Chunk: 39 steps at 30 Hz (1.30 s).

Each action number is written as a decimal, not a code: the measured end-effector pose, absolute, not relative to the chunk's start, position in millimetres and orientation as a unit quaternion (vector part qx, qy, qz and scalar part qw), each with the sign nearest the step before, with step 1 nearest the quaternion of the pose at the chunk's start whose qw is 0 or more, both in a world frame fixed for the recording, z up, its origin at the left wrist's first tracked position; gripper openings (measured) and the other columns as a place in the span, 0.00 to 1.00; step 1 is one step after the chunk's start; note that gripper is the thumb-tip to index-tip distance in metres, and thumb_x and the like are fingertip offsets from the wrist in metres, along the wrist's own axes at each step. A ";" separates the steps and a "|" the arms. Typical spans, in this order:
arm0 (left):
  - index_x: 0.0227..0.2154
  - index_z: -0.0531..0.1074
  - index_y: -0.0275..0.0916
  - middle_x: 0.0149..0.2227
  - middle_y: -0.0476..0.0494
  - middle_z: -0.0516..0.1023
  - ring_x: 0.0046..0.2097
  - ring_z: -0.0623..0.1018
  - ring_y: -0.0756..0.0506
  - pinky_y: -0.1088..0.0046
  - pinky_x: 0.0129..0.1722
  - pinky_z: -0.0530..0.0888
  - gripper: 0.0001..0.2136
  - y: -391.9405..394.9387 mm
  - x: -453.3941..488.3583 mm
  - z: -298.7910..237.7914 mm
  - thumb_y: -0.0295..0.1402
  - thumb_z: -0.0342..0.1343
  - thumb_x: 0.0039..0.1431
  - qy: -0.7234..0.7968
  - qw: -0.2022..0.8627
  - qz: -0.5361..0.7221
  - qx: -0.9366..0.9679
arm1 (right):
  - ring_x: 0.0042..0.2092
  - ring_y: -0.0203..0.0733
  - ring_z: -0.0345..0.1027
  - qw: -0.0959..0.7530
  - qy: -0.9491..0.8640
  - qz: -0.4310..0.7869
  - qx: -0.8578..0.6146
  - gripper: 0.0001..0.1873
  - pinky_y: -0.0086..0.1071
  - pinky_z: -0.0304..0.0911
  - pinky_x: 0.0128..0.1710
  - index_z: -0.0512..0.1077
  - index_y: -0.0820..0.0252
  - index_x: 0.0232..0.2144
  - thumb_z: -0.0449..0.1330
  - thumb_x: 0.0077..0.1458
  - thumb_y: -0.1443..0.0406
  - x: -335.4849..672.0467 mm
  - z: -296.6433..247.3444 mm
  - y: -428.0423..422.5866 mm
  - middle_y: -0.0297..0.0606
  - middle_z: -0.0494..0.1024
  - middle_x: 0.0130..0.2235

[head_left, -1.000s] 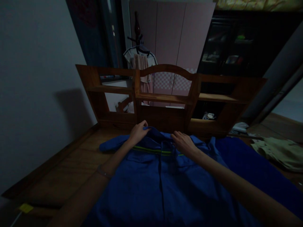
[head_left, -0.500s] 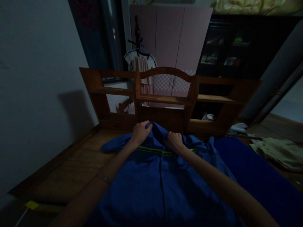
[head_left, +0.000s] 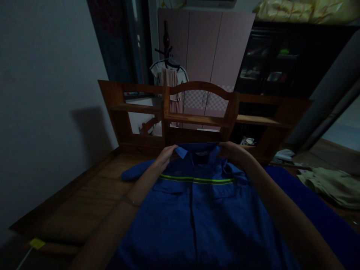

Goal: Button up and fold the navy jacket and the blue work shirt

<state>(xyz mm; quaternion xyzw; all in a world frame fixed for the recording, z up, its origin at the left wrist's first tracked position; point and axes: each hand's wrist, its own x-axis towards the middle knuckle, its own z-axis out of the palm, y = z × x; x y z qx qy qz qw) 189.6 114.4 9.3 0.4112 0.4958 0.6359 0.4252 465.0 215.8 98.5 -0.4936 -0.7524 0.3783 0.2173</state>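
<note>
A blue work jacket (head_left: 171, 213) lies front side up on the wooden bed board, its collar toward the headboard. A thin yellow-green stripe runs across its chest above two flap pockets. My left hand (head_left: 165, 155) pinches the collar at its left corner, where a lighter flap shows. On the other side, my right hand (head_left: 231, 152) grips the collar's right end, its fingertips partly hidden. Between the hands the collar is stretched out, with a pale label inside the neck. One sleeve extends to the left; the other is bunched beside my right forearm.
The wooden headboard (head_left: 197, 119) with shelves stands just beyond the collar. A darker blue cloth (head_left: 306, 217) lies to the right, with folded khaki fabric (head_left: 332, 185) past it. At left is a wall (head_left: 56, 82). Clothes hang on a rack (head_left: 167, 71) behind.
My right hand has moved right along the collar to its far end, away from the placket. The collar has gone from bunched and folded to spread wide, and the chest stripe now shows in full.
</note>
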 end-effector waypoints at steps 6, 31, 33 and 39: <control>0.47 0.69 0.35 0.48 0.38 0.75 0.49 0.75 0.43 0.67 0.47 0.71 0.21 144.8 215.4 -14.5 0.45 0.43 0.61 0.479 0.345 0.632 0.502 | 0.47 0.40 0.71 0.303 -0.778 0.344 -0.430 0.23 0.34 0.66 0.42 0.59 0.65 0.54 0.33 0.64 0.65 430.3 50.3 217.9 0.49 0.74 0.47; 0.36 0.77 0.41 0.39 0.44 0.76 0.42 0.75 0.46 0.69 0.46 0.70 0.10 155.1 223.8 -98.5 0.29 0.50 0.58 0.536 0.088 0.453 0.707 | 0.43 0.42 0.70 0.095 -0.941 0.008 -0.323 0.24 0.29 0.60 0.39 0.64 0.60 0.48 0.55 0.45 0.71 404.5 -40.8 235.5 0.42 0.74 0.44; 0.38 0.77 0.42 0.41 0.44 0.75 0.44 0.75 0.46 0.70 0.47 0.70 0.11 150.4 225.5 -97.2 0.30 0.50 0.58 0.535 0.087 0.444 0.713 | 0.39 0.41 0.70 0.107 -0.936 0.014 -0.335 0.17 0.28 0.59 0.37 0.68 0.60 0.41 0.56 0.44 0.70 406.9 -41.5 237.7 0.40 0.75 0.39; 0.50 0.70 0.45 0.60 0.40 0.61 0.60 0.62 0.40 0.61 0.59 0.58 0.16 140.5 234.4 -102.5 0.36 0.49 0.59 0.550 0.031 0.329 0.767 | 0.37 0.38 0.67 0.216 -0.896 0.023 -0.387 0.12 0.26 0.59 0.36 0.69 0.61 0.35 0.49 0.50 0.68 415.0 -33.7 234.9 0.37 0.73 0.36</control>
